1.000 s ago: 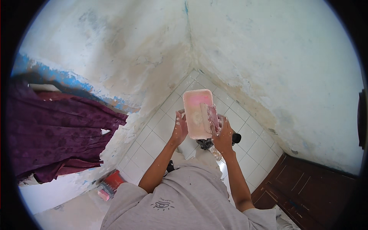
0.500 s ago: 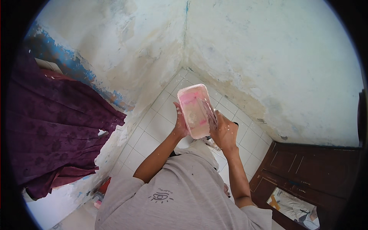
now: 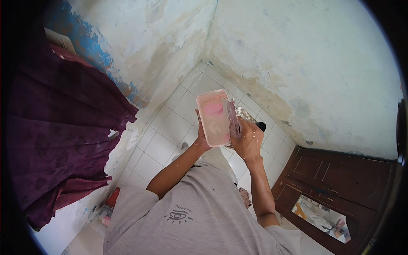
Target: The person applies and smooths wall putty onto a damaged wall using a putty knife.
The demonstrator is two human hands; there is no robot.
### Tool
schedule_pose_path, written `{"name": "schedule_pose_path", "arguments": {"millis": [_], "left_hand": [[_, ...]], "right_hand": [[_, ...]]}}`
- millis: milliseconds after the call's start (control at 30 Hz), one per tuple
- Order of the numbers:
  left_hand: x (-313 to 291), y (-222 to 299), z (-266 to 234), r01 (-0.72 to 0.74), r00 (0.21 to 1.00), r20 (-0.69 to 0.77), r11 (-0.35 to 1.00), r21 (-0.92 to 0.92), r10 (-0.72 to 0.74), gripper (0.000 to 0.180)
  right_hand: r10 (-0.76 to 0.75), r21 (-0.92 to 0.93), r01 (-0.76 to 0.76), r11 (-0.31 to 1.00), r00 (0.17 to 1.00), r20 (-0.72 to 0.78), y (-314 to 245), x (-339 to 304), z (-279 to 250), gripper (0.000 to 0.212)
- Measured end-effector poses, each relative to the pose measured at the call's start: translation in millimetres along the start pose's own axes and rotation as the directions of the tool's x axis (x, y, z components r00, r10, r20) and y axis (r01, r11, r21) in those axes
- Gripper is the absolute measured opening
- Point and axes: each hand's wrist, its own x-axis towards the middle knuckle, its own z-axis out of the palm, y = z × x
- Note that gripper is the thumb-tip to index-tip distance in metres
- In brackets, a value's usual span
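From the head view I've got a shallow rectangular translucent plastic tray smeared with pink and whitish paste [image 3: 213, 117] held up in front of the chest, tilted so its inside faces me, right about the middle of the picture. The left hand [image 3: 201, 137] is under and behind its near-left corner, fingers wrapped round the edge, so it's closed on the tray and carrying it. The right hand [image 3: 247, 139] is just beside the tray's right long edge, fist closed around the handle of a flat metal scraper blade coated in grey-pink paste [image 3: 232, 117]. The blade stands against the tray's right rim, touching it as far as I can tell. Both hands are speckled with white spots.

Behind the right hand there's something crinkly and silvery [image 3: 247, 114] and a small black round thing [image 3: 261, 126] on the floor, can't tell what either is. The floor is white square tiles [image 3: 170, 127], running into a corner of patchy, peeling whitish walls [image 3: 297, 55]. A dark purple cloth [image 3: 55, 136] hangs on the left, a dark brown wooden panelled door [image 3: 335, 178] on the near right. I'm in a grey t-shirt [image 3: 199, 212].
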Motion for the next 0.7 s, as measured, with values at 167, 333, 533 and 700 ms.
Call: {"name": "schedule_pose_path", "arguments": {"millis": [167,333,533,700], "left_hand": [[-14.6,4.6,-6.8,0.020,0.998,-0.059,1.000,-0.024,-0.021,0.100],[-26.2,12.3,-7.7,0.047,0.996,-0.078,0.999,0.023,-0.045,0.092],[-34.2,21.9,-2.0,-0.018,0.997,-0.070,0.999,0.050,0.022,0.107],[-39.0,23.2,-0.3,-0.024,0.994,-0.108,0.995,0.101,0.035,0.107]], "right_hand": [[0.002,-0.016,-0.001,1.000,0.999,0.050,-10.7,-4.4,15.2,0.018],[-0.032,0.085,0.027,0.996,0.998,0.049,-19.6,-12.9,30.8,0.018],[-0.147,0.145,0.145,0.979,0.989,0.002,-31.9,-27.3,35.4,0.014],[-0.033,0.060,0.030,0.998,0.998,0.062,-37.9,-31.9,36.2,0.014]]}}
